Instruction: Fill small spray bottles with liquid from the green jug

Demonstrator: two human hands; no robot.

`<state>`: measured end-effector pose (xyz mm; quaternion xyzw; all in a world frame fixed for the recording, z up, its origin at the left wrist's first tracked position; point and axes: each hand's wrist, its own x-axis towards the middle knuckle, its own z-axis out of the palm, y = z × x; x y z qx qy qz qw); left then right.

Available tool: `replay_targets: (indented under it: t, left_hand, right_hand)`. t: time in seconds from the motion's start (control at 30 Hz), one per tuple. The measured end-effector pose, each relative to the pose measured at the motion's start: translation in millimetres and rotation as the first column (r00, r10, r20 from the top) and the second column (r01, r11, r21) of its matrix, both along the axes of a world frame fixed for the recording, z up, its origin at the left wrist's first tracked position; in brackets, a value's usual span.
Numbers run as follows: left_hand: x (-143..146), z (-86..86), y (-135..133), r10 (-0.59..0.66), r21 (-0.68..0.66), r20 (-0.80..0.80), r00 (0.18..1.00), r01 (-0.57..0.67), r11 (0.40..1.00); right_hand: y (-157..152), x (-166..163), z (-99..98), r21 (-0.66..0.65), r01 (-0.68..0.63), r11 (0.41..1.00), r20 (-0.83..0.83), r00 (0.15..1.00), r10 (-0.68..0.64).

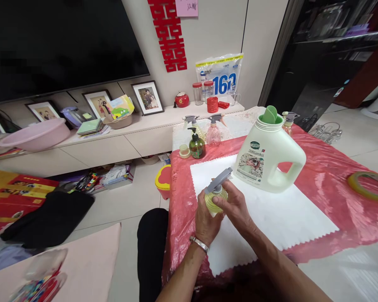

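Note:
Between my hands is a small spray bottle (216, 200) with a ribbed yellowish body and a grey trigger head, held tilted above a white cloth with a zigzag edge (290, 214). My left hand (205, 218) wraps round its left side and base. On the other side my right hand (237, 203) grips the body, thumb pressed on the front. Just beyond them a large pale green detergent jug (269, 155) stands upright, a green spout showing in its neck. Behind the hands are a dark green pump bottle (197, 147) and a pink spray bottle (213, 135).
A red plastic cover (184, 201) lies over the table. A roll of tape (365, 186) rests at the right, and a pale green cap (185, 151) at the far left corner. More spray bottles stand at the back. Past the table runs a low cabinet (113, 144) with picture frames.

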<state>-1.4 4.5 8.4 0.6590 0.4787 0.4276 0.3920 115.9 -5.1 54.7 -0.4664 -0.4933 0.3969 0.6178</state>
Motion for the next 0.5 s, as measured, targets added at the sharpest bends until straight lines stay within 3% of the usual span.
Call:
replay_targets:
  t: [0.13,0.37,0.5]
  left_hand:
    - [-0.9,-0.2,0.4,-0.009,-0.029,0.008,1.000,0.009,1.000]
    - [-1.3,-3.3,1.0,-0.002,-0.019,0.000,1.000,0.002,1.000]
    - [-1.6,-2.5,1.7,-0.001,-0.004,-0.003,1.000,0.001,1.000]
  right_hand:
    - [-1.7,7.4,0.9,-0.004,-0.081,0.997,-0.023,0.996,0.081]
    - [1.9,-3.0,-3.7,-0.020,-0.076,0.997,-0.204,0.976,0.070]
    - [4.5,7.5,-6.4,-0.026,-0.177,0.984,-0.232,0.959,0.166]
